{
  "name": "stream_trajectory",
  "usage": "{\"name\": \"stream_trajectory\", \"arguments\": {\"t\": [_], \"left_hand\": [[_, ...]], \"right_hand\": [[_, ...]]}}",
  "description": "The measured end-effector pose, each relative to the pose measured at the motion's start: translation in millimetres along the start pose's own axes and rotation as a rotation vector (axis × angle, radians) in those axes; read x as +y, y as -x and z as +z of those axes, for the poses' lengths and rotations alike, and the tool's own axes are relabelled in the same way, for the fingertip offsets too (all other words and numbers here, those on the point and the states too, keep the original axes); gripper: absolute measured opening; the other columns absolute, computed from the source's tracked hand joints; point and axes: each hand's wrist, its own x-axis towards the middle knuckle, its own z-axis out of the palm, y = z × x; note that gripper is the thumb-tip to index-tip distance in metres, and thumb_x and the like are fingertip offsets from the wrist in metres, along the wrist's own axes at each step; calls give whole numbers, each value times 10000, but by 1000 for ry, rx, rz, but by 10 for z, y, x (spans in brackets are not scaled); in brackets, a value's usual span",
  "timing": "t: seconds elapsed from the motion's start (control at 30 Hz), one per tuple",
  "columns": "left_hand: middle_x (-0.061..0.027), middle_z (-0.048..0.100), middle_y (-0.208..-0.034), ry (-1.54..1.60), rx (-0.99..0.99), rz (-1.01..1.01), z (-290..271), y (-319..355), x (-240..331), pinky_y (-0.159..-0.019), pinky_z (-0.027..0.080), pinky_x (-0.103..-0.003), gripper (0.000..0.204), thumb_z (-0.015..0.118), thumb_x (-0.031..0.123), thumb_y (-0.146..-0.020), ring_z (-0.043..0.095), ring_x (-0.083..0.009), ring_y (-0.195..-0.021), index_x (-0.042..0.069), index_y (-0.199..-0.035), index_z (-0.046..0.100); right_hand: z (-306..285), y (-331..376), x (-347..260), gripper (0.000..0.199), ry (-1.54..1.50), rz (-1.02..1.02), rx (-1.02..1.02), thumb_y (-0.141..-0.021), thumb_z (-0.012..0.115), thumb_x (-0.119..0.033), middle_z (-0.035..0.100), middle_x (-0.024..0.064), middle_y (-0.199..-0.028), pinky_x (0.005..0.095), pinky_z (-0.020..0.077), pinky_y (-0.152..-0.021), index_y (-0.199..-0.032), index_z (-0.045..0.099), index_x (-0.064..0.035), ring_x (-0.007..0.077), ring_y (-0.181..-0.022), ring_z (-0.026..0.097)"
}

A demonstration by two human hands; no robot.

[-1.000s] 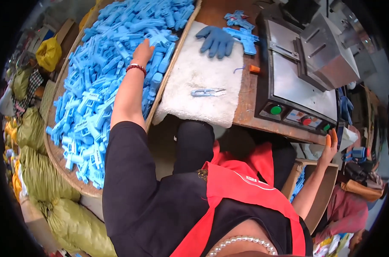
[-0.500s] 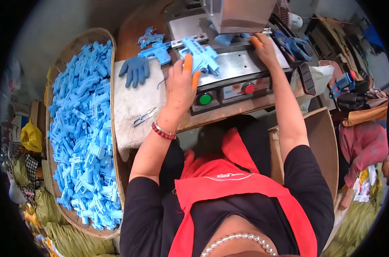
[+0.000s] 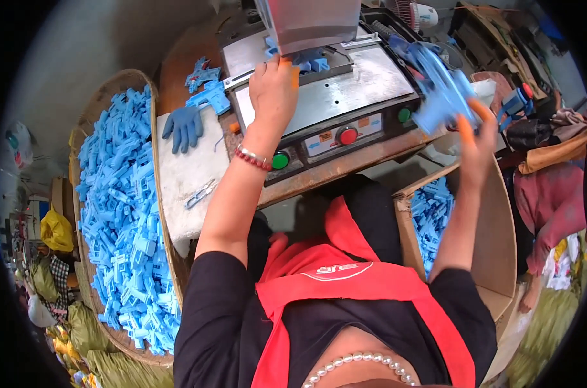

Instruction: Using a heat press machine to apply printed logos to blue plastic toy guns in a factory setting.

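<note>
My left hand point(image 3: 272, 90), with orange finger covers, reaches beneath the machine's raised clear-sided head point(image 3: 313, 26). Its fingers are closed at a light-blue plastic toy gun point(image 3: 311, 62) in the metal fixture on the plate; the fingertips are partly hidden. Off to the right, my right hand point(image 3: 477, 139) grips another blue toy gun point(image 3: 445, 97), smeared by motion, beside the machine's right end. Below the right forearm stands a cardboard box point(image 3: 497, 239) holding many blue toy guns point(image 3: 430, 216).
A long basket point(image 3: 156, 194) heaped with blue toy guns point(image 3: 128, 213) stands at left. On the table are a white cloth point(image 3: 177, 184), a blue glove point(image 3: 184, 127), small snips point(image 3: 201, 193) and two blue toy guns point(image 3: 209, 97). Green point(image 3: 280, 160) and red buttons point(image 3: 347, 135) line the machine's front.
My left hand has carried its toy gun from the plate's near left to the fixture. My right hand has left the fixture and swung right with another toy gun. The view has shifted, showing the box's contents.
</note>
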Motion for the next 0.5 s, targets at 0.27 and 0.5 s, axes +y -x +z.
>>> {"name": "stream_trajectory", "arguments": {"t": [0.27, 0.5], "left_hand": [[-128, 611, -1124, 55, -117, -58, 425, -273, 58, -895, 385, -454, 311, 604, 250, -832, 514, -335, -1073, 97, -1102, 629], [-153, 485, -1277, 190, -226, 172, -588, 1043, -292, -870, 431, -488, 670, 699, 407, -750, 436, -374, -1205, 209, -1340, 450]], "right_hand": [[2, 177, 391, 453, 73, 29, -156, -826, 666, -124, 558, 115, -1201, 318, 347, -1003, -1236, 529, 9, 238, -1143, 498], [673, 108, 1145, 819, 165, 299, -594, -772, 689, -479, 530, 216, -1272, 345, 360, -1010, -1326, 428, 65, 290, -1193, 496]]}}
